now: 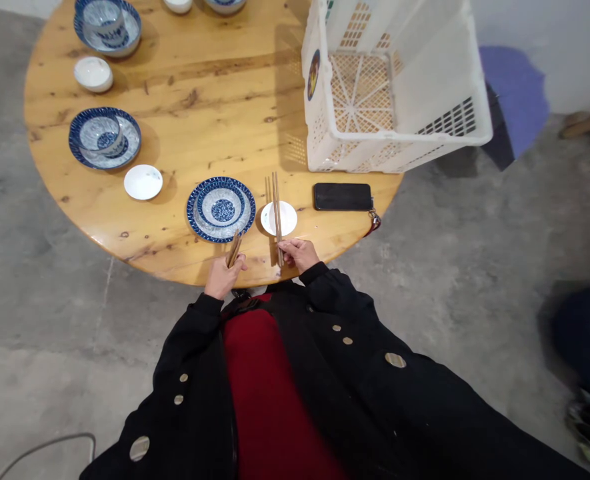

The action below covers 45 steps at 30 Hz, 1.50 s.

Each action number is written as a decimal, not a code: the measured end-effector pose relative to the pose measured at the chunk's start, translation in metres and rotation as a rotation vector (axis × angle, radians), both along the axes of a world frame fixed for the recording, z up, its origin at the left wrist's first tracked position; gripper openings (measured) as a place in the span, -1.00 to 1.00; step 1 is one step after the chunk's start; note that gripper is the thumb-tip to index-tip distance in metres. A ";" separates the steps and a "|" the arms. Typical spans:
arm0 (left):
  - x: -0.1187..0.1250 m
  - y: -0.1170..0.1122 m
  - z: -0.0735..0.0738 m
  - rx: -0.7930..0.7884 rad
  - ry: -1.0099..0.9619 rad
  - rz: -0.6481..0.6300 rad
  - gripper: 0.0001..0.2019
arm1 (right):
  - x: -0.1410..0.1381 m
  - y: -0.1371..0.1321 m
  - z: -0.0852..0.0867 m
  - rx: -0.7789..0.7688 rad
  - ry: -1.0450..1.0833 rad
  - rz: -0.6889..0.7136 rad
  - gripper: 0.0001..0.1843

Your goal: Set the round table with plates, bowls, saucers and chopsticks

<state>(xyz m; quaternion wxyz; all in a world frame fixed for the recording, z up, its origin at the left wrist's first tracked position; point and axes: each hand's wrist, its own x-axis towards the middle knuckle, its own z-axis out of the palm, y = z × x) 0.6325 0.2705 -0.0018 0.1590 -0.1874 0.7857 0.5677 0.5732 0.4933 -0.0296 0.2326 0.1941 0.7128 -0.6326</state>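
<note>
My left hand (223,277) grips a short bundle of wooden chopsticks (233,250) at the near edge of the round wooden table (195,87), just below a blue-and-white patterned plate (221,209). My right hand (299,255) holds the lower end of a longer pair of wooden chopsticks (277,213). That pair runs up across a small white dish (282,219), and I cannot tell whether it touches the dish. Further left stand a blue-and-white bowl (97,132) on its plate (127,143) and a small white dish (143,182).
A white plastic crate (359,150) stands on the table's far right, beside a black phone (343,197). Another bowl on a plate (107,27) and a small white bowl (93,73) sit at the far left. Grey concrete floor surrounds the table.
</note>
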 end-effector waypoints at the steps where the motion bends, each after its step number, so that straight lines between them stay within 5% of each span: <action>1: 0.000 0.000 0.000 0.002 -0.001 -0.003 -0.62 | 0.000 0.000 0.000 0.001 0.001 0.001 -0.48; 15: 0.003 0.003 0.001 0.003 0.004 -0.001 -0.65 | -0.002 0.001 0.002 0.045 0.003 0.024 -0.59; 19: 0.003 0.002 0.001 0.009 0.010 0.007 -0.66 | -0.002 0.011 0.010 0.225 0.097 0.104 -0.55; 23: 0.003 0.001 0.002 -0.004 0.015 0.008 -0.63 | -0.016 0.017 0.029 0.621 0.380 0.124 -0.59; 29: 0.004 0.001 0.001 -0.012 0.029 -0.001 -0.62 | -0.052 -0.014 0.050 0.978 0.363 0.339 -0.60; 45: 0.010 -0.002 -0.004 -0.001 0.045 0.036 -0.60 | -0.068 -0.038 0.050 1.175 0.194 0.599 -0.55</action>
